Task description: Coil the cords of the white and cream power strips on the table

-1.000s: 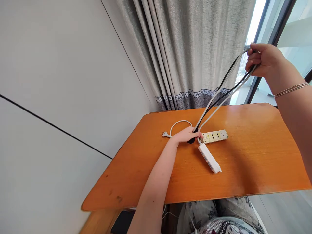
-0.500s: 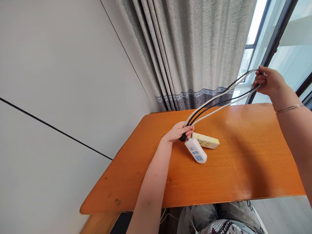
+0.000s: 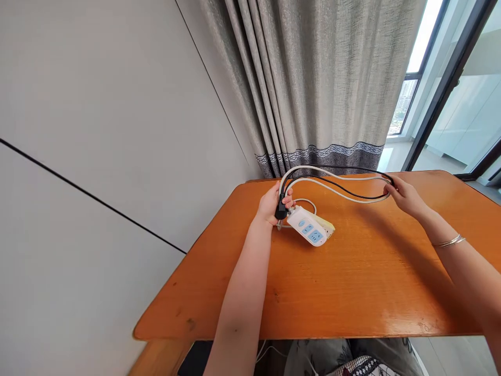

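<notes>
My left hand (image 3: 271, 202) is closed around a bundle of white and black cables (image 3: 336, 183) at the end where they meet the power strips, with a black plug (image 3: 280, 211) showing below the fingers. A white power strip with blue sockets (image 3: 310, 232) hangs from that hand, resting over a yellowish power strip (image 3: 327, 227) on the orange wooden table (image 3: 352, 282). My right hand (image 3: 405, 196) pinches the far loop of the same cables, low over the table at the right.
A grey curtain (image 3: 309, 78) hangs behind the table, with a white wall (image 3: 97, 130) to the left and a window with a dark frame (image 3: 446, 83) to the right. Patterned fabric (image 3: 352, 365) shows below the table's front edge.
My right hand has come down from high at the window to just above the table, bringing the cable loop with it. My left hand lifted and turned the white power strip onto the yellowish one.
</notes>
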Demonstrator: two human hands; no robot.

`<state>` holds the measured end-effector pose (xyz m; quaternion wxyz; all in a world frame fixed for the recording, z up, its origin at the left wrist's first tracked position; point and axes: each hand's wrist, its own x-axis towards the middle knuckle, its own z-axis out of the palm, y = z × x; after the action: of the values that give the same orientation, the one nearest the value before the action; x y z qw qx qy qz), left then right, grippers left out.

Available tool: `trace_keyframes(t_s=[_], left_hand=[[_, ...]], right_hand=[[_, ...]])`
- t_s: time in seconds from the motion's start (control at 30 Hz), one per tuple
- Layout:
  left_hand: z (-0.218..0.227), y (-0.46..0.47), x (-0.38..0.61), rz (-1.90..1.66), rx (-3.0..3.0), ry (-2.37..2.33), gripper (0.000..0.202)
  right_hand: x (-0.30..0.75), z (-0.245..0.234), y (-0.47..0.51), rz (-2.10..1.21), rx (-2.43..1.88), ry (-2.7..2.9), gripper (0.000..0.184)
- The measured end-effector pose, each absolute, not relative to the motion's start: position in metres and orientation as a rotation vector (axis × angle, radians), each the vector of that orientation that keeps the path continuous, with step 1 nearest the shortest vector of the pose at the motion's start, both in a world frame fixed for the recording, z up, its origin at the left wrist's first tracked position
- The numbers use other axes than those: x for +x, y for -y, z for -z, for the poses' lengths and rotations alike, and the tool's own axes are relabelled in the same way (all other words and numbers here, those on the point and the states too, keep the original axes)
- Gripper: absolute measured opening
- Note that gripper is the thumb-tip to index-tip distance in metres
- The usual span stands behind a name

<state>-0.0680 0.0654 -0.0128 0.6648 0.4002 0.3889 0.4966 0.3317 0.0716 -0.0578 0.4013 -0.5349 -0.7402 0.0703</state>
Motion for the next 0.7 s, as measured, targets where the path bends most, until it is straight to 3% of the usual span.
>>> trace_keyframes(t_s=[0.17, 0.33, 0.7], left_hand=[[0.011, -0.063, -0.068, -1.184, 0.868, -0.873, 0.053], [0.009, -0.063, -0.069, -1.195, 0.833, -0.867, 0.055], [0.008, -0.064, -0.067, -1.295, 0.684, -0.847, 0.053]], right_hand=[[0.317, 0.080, -0.054, 0.094, -1.317, 1.888, 0.057], [0.315, 0.092, -0.041, 0.158, -1.289, 2.009, 0.035], [0.320, 0.096, -0.024, 0.541, -1.169, 2.542, 0.034]])
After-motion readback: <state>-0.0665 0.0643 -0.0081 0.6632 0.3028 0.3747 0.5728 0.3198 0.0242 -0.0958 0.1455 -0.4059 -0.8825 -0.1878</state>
